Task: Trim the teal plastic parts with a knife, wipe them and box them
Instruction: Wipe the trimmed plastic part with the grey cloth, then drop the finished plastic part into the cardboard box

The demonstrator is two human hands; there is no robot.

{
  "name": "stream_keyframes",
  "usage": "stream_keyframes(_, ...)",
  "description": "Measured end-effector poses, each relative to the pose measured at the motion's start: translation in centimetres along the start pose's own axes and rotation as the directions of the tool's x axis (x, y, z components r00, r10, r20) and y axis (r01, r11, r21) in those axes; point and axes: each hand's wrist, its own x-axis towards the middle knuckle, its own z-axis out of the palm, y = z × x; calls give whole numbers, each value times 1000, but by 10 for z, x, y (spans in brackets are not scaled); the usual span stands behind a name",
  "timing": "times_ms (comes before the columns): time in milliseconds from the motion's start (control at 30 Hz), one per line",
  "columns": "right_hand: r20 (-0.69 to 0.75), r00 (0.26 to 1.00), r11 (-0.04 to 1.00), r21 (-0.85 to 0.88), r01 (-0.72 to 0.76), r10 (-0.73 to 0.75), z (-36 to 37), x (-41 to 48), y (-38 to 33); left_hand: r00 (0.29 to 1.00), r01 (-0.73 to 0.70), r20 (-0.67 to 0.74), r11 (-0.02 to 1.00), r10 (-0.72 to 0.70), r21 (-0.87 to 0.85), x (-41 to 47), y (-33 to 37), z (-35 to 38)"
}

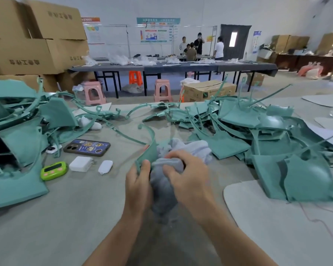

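Head view, grey worktable [65,217]. Left hand [137,181]: forearm reaching forward from the lower centre, thumb laid along the near edge of a teal plastic part [151,150], fingers curled behind it; the part is gripped firmly and held above the table, just ahead of the body. Right hand [185,169]: knuckles up, fingers folded tightly around a bunched grey cloth [161,189], which touches the part's right face and hangs below both hands. Part, orientation: long axis rising up and away from the left hand, arching over to the left at the top and ending in a small hook. Part, appearance: matte teal, thin-walled, wider near the hand, narrowing to a curved strip; a slim rod runs off to the left. Surroundings: heaped teal parts on the left [17,143] and on the right [277,143]; near the left heap, a phone [87,147] in a printed case, a white charger [80,164], a green timer [54,170]. Stacked cardboard boxes [37,41] behind, far left.
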Motion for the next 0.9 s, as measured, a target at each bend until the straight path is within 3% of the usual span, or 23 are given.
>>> stream_keyframes(67, 85, 995, 998, 34, 53, -56, 22, -3, -17, 995, 89, 60, 984, -80, -153, -8, 3, 5)
stream_keyframes(133, 33, 996, 996, -28, 81, -80, 34, 10, -19, 993, 113, 45, 969, -105, -222, -11, 5, 5)
stream_keyframes(267, -88, 994, 943, -330, 38, -71, 26, 56, -8, 998, 32, -54, 991, -39, -129, -12, 5, 1)
stream_keyframes(333, -117, 990, 886, -464, 12, -74, 14, 71, 4, 987, 40, -145, 985, -64, -166, -4, 10, -4)
stream_keyframes(433, -135, 983, 759, -625, -182, 125, -14, 79, 26, 952, 42, -290, 979, -100, -198, 12, 17, -14)
stream_keyframes(500, -107, 976, 682, -701, -210, 190, -33, 68, 32, 934, -11, -357, 1000, 8, -5, 12, 21, -17)
stream_keyframes(533, -92, 985, 728, -665, -168, 143, -39, 60, 29, 934, -93, -330, 985, 137, 145, 8, 22, -18)
stream_keyframes(600, -22, 999, 894, -447, -32, 25, -51, 33, 8, 889, -370, -111, 840, 444, 396, -6, 31, -11)
stream_keyframes(633, 37, 998, 971, -235, -47, 57, -52, 18, -5, 821, -528, 66, 708, 567, 469, -14, 37, -4)
stream_keyframes(667, 119, 977, 981, 56, -186, 179, -52, 5, -18, 708, -683, 263, 540, 655, 492, -21, 42, 4)
stream_keyframes(700, 219, 925, 847, 377, -375, 312, -51, -5, -28, 570, -808, 453, 367, 686, 461, -30, 47, 15)
stream_keyframes(733, 293, 856, 638, 573, -514, 426, -54, -11, -30, 453, -884, 604, 242, 656, 401, -41, 51, 26)
stream_keyframes(767, 343, 800, 473, 667, -576, 492, -60, -17, -30, 405, -913, 712, 217, 574, 345, -51, 55, 36)
stream_keyframes(800, 369, 768, 381, 705, -599, 523, -70, -21, -28, 410, -910, 783, 273, 468, 313, -60, 60, 43)
stream_keyframes(867, 349, 751, 314, 749, -583, 560, -97, -31, -25, 483, -808, 820, 516, 308, 282, -77, 65, 48)
stream_keyframes(900, 327, 763, 301, 777, -553, 557, -111, -37, -22, 556, -713, 781, 646, 284, 272, -85, 66, 49)
